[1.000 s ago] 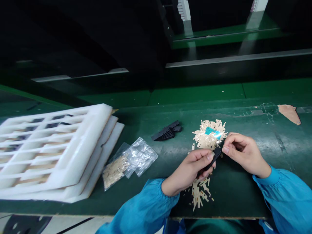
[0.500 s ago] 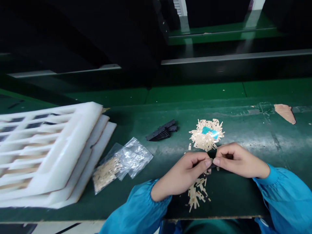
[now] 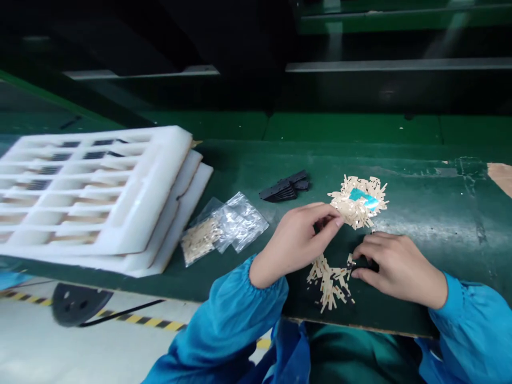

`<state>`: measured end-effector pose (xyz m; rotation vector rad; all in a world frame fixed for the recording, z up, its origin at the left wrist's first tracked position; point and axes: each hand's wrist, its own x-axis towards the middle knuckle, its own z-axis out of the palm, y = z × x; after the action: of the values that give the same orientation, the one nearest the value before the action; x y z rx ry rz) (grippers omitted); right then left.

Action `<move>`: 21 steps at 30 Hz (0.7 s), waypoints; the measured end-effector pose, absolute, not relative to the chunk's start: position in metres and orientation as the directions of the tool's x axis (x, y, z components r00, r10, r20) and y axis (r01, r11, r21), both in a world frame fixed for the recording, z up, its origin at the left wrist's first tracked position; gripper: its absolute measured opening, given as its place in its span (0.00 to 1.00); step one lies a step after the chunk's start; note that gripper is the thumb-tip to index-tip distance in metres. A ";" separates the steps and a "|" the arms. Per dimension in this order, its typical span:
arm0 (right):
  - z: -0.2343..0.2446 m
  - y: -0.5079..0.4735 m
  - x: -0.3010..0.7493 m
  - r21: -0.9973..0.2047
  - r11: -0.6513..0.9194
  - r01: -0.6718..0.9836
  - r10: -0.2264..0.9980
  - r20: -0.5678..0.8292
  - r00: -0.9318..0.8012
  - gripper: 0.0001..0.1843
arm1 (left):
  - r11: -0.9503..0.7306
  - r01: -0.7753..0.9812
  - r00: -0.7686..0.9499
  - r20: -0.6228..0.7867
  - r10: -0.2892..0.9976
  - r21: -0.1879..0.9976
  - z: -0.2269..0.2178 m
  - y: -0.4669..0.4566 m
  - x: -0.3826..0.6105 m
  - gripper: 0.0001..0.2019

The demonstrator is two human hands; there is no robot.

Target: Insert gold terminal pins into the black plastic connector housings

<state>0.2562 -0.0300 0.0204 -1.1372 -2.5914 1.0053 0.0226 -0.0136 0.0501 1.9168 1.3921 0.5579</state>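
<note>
A clear bag [image 3: 191,252] has pale bits [image 3: 203,236]; a white tray [image 3: 166,165] has black parts [image 3: 96,155]. The right hand [image 3: 400,266] holds a black piece [image 3: 363,266]; the left hand [image 3: 300,237], I can't tell.

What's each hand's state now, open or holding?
Left hand: fingertips at the edge of the beige pile; grip cannot be told.
Right hand: closed, holding a black part.

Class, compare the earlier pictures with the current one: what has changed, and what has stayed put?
The left hand has let go of the black part and moved forward and left, to the edge of the pale pile. The right hand holds the black part, drawn slightly nearer the person. The black stack, clear bags and white trays have stayed put.
</note>
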 end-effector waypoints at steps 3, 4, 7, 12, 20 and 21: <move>0.020 -0.038 0.250 -0.563 0.557 0.610 0.642 -0.173 -0.747 0.03 | -0.329 0.626 0.594 -0.160 0.788 0.706 0.050 -0.015 0.022 0.04; 0.020 -0.039 0.250 -0.566 0.559 0.606 0.634 -0.179 -0.753 0.03 | -0.378 0.604 0.660 -0.175 0.730 0.702 0.048 -0.016 0.022 0.03; 0.022 -0.035 0.254 -0.611 0.532 0.587 0.637 -0.168 -0.752 0.03 | -0.461 0.559 0.748 -0.180 0.638 0.690 0.041 -0.017 0.024 0.05; 0.026 -0.024 0.262 -0.826 0.206 0.525 0.748 -0.212 -0.629 0.04 | -0.415 0.474 0.709 -0.057 0.703 0.777 0.044 -0.016 0.021 0.15; 0.029 -0.018 0.263 -0.893 -0.423 0.150 0.648 -0.415 -0.639 0.12 | -0.316 0.242 0.580 0.124 0.805 0.917 0.053 -0.019 0.023 0.05; 0.029 -0.019 0.262 -0.897 -0.419 0.141 0.665 -0.409 -0.624 0.11 | -0.300 0.253 0.563 0.112 0.819 0.920 0.053 -0.019 0.025 0.05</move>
<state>0.2621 -0.0186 0.0292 -1.1212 -1.4420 2.1053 0.0245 -0.0189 0.0528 1.8321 0.8771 0.7360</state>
